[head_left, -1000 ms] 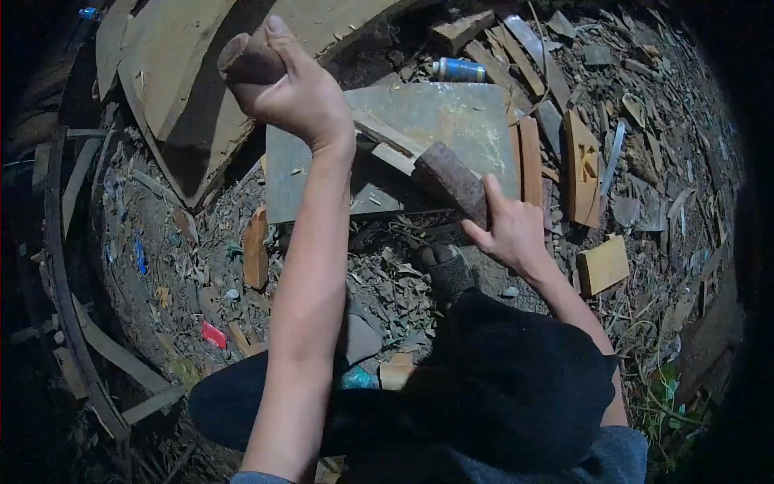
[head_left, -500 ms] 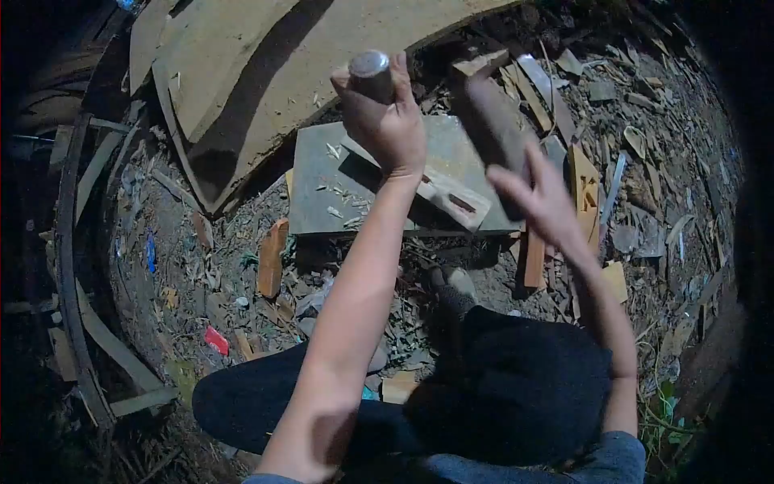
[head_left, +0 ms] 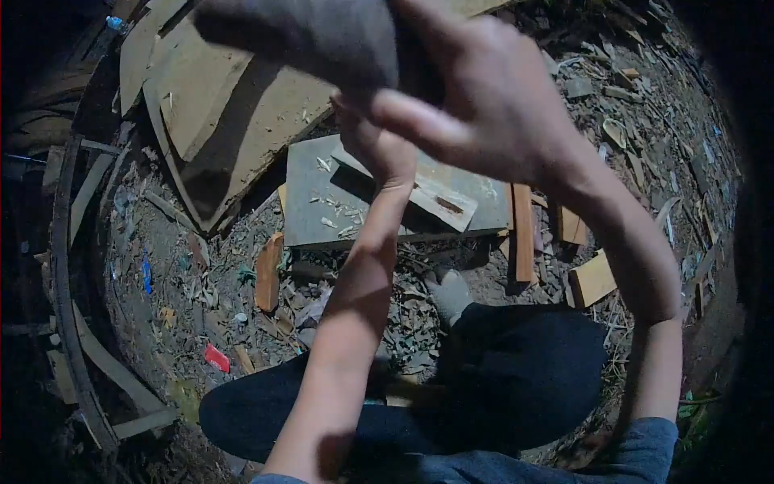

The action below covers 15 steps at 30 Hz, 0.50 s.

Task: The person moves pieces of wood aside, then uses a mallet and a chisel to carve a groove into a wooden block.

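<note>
Head view: the right hand [head_left: 484,105] fills the upper middle of the frame, close to the lens and blurred, its fingers clamped round a thick grey-brown mallet [head_left: 306,32]; it covers the top of the left hand [head_left: 383,153] just below, so whether that hand grips anything cannot be told.

Under both hands, at centre, a grey slab [head_left: 318,210] lies flat, strewn with chips and bearing a pale slotted wood piece [head_left: 442,202]; the left forearm crosses the slab's near edge.

A large curved plank [head_left: 226,97] lies just beside the slab at upper left; an orange wood strip [head_left: 522,234] lies against its right edge, with a wood block [head_left: 592,278] near; shavings litter the ground [head_left: 161,242] all round; a curved metal band [head_left: 64,282] runs down the left; the person's dark knee [head_left: 524,371] fills the lower centre.
</note>
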Motion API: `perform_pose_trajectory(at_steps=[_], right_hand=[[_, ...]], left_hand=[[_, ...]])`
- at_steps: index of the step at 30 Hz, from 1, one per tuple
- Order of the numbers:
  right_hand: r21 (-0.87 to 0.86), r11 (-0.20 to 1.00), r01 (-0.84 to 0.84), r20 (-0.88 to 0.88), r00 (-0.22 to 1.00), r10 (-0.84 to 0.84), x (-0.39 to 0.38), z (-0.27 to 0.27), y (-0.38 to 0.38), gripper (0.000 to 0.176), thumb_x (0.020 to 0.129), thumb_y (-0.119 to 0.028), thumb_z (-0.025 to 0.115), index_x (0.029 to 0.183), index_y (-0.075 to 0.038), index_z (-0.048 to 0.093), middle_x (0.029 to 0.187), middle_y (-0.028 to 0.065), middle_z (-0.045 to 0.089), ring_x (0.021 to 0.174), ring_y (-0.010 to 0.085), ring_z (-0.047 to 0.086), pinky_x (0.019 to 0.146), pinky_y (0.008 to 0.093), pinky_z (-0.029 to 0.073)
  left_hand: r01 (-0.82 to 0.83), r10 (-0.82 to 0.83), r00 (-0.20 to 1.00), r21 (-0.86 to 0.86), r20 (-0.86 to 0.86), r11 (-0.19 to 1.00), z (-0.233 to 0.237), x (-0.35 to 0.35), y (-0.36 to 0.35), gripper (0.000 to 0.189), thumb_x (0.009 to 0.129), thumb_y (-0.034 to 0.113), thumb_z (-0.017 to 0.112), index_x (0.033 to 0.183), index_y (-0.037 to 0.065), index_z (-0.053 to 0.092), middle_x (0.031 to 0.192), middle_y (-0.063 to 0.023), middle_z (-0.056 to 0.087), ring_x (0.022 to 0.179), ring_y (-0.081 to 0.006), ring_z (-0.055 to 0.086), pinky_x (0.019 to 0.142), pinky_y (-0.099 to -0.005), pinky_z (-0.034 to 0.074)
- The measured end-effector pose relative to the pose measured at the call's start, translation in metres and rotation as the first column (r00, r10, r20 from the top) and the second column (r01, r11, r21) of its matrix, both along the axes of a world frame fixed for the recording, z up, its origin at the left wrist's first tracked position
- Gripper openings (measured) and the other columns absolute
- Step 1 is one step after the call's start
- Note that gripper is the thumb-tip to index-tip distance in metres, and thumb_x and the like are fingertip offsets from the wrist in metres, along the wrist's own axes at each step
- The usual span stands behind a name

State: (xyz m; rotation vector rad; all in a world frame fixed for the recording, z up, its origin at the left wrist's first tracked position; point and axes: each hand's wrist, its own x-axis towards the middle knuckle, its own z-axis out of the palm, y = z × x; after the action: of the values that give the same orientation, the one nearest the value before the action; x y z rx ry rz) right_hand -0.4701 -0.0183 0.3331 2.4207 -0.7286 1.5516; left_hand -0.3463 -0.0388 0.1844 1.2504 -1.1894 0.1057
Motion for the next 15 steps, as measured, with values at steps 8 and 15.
perform_pose_trajectory(at_steps=[8, 15], right_hand=[[0.329, 0.937, 0.116, -0.179, 0.982, -0.059, -0.016, -0.017, 0.015, 0.073, 0.074, -0.035, 0.067, 0.135, -0.005, 0.042, 0.077, 0.0205, 0.060, 0.068, 0.0375, 0.061, 0.062, 0.0457, 0.047], [0.807, 0.588, 0.053, -0.028, 0.998, -0.052, -0.038, -0.092, 0.022, 0.057, 0.081, -0.051, 0.061, 0.109, -0.004, 0.048, 0.077, 0.0220, 0.064, 0.074, 0.0394, 0.065, 0.066, 0.0463, 0.049]], left_hand=[[0.047, -0.049, 0.999, 0.114, 0.015, 0.992, -0.021, 0.003, -0.004, 0.039, 0.088, 0.025, 0.059, 0.114, -0.002, 0.048, 0.100, -0.0122, 0.058, 0.096, -0.0215, 0.057, 0.083, -0.0370, 0.046], [0.342, -0.361, 0.767, -0.139, -0.530, 0.930, 0.010, 0.038, 0.018, 0.020, 0.086, 0.015, 0.068, 0.079, 0.011, 0.049, 0.072, -0.0006, 0.056, 0.068, -0.0079, 0.055, 0.062, -0.0241, 0.043]])
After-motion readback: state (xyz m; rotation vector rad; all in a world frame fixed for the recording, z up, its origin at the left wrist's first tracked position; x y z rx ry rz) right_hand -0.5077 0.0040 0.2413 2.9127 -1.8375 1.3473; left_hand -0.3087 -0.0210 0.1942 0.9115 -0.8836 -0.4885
